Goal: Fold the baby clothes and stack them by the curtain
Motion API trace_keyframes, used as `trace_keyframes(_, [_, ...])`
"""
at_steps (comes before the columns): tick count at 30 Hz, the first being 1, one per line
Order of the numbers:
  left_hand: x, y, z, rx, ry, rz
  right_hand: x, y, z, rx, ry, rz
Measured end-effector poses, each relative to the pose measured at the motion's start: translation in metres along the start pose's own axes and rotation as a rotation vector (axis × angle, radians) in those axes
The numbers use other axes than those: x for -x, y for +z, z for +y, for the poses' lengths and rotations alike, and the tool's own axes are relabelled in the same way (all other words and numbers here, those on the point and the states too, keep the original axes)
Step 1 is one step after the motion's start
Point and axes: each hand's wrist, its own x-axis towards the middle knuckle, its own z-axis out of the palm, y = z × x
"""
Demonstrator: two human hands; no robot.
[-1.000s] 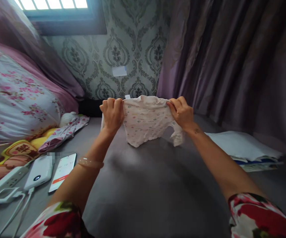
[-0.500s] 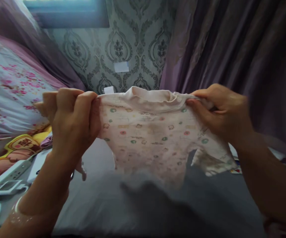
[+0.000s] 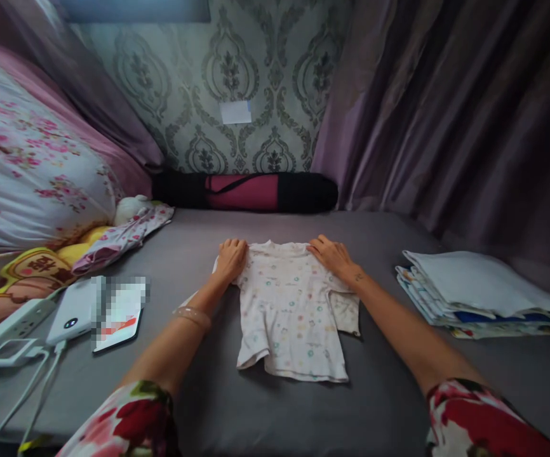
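A small white shirt (image 3: pixel 291 311) with a print of little green, orange and brown figures lies spread on the grey sheet (image 3: pixel 208 406), its collar away from me and its hem towards me. At the shirt's left shoulder, my left hand (image 3: pixel 231 259) has its fingers closed on the cloth. My right hand (image 3: pixel 335 255) pinches the opposite shoulder beside the collar. The right sleeve lies out flat below my right wrist; the left sleeve is mostly hidden behind my left hand and forearm. The lower hem is slightly rumpled at its left corner.
Folded cloths (image 3: pixel 475 285) are stacked at right. On the left are a power strip (image 3: pixel 22 324) with cables, a white power bank (image 3: pixel 75 314), a phone (image 3: pixel 122 317) and plush toys (image 3: pixel 37 273). A black and pink roll bag (image 3: pixel 244 192) lies against the wall.
The shirt was held up in the air between both hands; it has come down onto the sheet and lies flat. Both hands moved down and away with it, still gripping the shoulders.
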Motion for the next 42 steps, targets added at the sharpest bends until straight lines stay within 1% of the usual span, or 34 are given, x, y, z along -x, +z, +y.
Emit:
trace_keyframes(2, [-0.002,0.008,0.0,-0.019,0.006,0.026,-0.004,0.01,0.001,0.023,0.004,-0.006])
trace_keyframes(6, [-0.011,0.014,-0.005,-0.05,0.024,0.053,-0.017,0.023,0.006,0.029,0.014,-0.031])
trace_keyframes(11, [-0.027,0.022,-0.012,-0.079,0.023,0.007,-0.038,0.039,0.008,0.021,0.011,-0.061])
trace_keyframes(14, [-0.037,0.028,-0.018,-0.083,0.048,-0.009,-0.05,0.047,0.008,-0.001,0.013,-0.091])
trace_keyframes(18, [-0.052,0.035,-0.027,-0.096,0.064,0.0,-0.066,0.054,0.009,-0.026,0.034,-0.127])
trace_keyframes(23, [-0.069,0.043,-0.032,-0.099,0.047,0.0,-0.083,0.059,0.011,-0.066,0.059,-0.135])
trace_keyframes(25, [-0.074,0.045,-0.033,-0.075,0.036,-0.037,-0.086,0.062,0.012,-0.088,0.076,-0.155])
trace_keyframes(29, [-0.083,0.046,-0.035,0.073,-0.023,-0.187,-0.093,0.067,0.012,-0.143,0.111,-0.162])
trace_keyframes(32, [-0.094,0.046,-0.03,0.132,-0.062,-0.232,-0.103,0.066,0.007,-0.196,0.083,-0.159])
trace_keyframes(36, [-0.108,0.051,-0.011,0.157,-0.065,-0.246,-0.118,0.064,-0.007,-0.27,0.075,-0.219])
trace_keyframes(39, [-0.111,0.057,0.002,0.189,-0.091,-0.236,-0.122,0.067,-0.014,-0.277,0.106,-0.242])
trace_keyframes(42, [-0.108,0.059,0.007,0.225,-0.127,-0.209,-0.121,0.074,-0.016,-0.289,0.134,-0.208])
